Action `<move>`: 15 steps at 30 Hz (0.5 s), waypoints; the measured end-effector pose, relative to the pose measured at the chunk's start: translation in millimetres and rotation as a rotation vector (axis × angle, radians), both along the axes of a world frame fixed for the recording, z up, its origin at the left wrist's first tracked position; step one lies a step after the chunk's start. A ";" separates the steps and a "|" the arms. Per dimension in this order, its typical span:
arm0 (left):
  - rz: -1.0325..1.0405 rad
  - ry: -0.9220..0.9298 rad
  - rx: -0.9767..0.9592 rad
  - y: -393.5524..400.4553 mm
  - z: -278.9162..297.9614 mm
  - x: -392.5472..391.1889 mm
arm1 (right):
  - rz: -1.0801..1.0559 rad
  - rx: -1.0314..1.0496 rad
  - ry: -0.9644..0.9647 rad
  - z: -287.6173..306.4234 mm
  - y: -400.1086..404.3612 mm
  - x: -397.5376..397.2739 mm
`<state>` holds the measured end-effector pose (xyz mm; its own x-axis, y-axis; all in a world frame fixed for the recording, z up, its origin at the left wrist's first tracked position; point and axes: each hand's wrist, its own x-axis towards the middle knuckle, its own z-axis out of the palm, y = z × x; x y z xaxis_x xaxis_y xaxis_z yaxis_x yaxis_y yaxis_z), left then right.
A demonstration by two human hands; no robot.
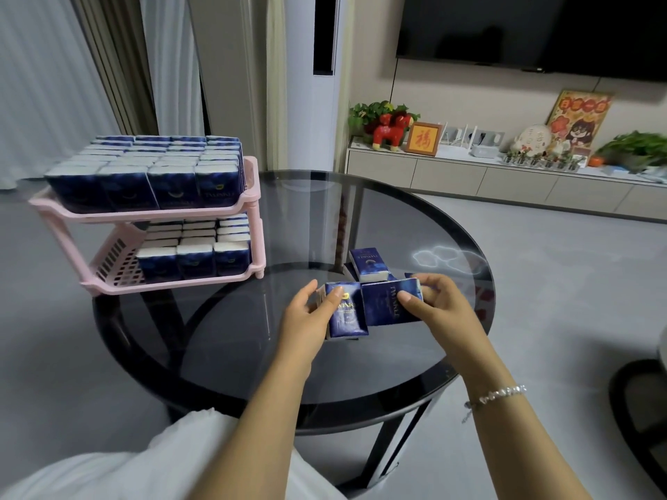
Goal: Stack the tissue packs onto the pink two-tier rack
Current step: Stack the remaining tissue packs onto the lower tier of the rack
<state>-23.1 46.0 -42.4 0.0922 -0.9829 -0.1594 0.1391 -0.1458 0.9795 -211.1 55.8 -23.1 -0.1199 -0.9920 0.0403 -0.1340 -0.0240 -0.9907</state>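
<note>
1. Head view: the left hand [306, 312] grips one tissue pack [346, 312], thumb across its printed face and fingers [310, 288] curled behind it. The right hand [436, 304] pinches a second pack [389, 304], which touches the first on its right side.
2. Both packs hang just above the glass tabletop [234, 337]. More loose packs [368, 265] lie just beyond the fingers.
3. The left-hand pack stands upright, long axis running away from the person, lettering reading upward. The right-hand pack lies sideways, long axis across the view.
4. The pink rack [173, 279] stands well off to the left of the fingers. Its top tier looks full, and the lower tier has a bare strip at its left end.
5. Risk: carrying two mismatched packs together, one may slip or twist. Pushed in crooked, it could topple the standing rows.
</note>
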 end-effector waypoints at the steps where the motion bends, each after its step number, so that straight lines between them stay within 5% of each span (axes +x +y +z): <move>1: -0.002 -0.005 0.001 0.7 0.0 -0.1 | 0.048 -0.013 0.031 2.7 -0.5 -0.6; 5: -0.062 0.004 0.000 1.0 1.9 0.7 | 0.205 -0.041 0.098 11.5 -1.3 2.3; 15: -0.332 -0.078 0.068 3.8 6.5 2.7 | 0.179 -0.198 0.089 2.6 -6.4 34.3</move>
